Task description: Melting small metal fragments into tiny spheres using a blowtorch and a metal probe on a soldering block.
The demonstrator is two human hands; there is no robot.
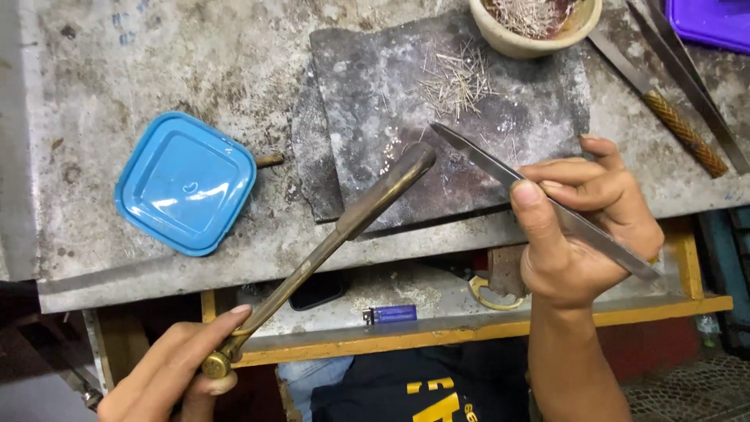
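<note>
The person's left hand [176,375] is wrapped around the near end of a brass torch [328,242], its nozzle over the dark slab [367,117]. The right hand [582,223] pinches long steel tweezers [531,191] between thumb and fingers — tips just right of the nozzle, over tiny beads [388,152]. Judging by this, both tools should hover steady and low — wire bits [457,78] lie farther off.

Left hand [168,375] on brass torch [336,234], right hand [582,227] gripping long tweezers [539,199] — both tips over dark slab [391,86].
</note>
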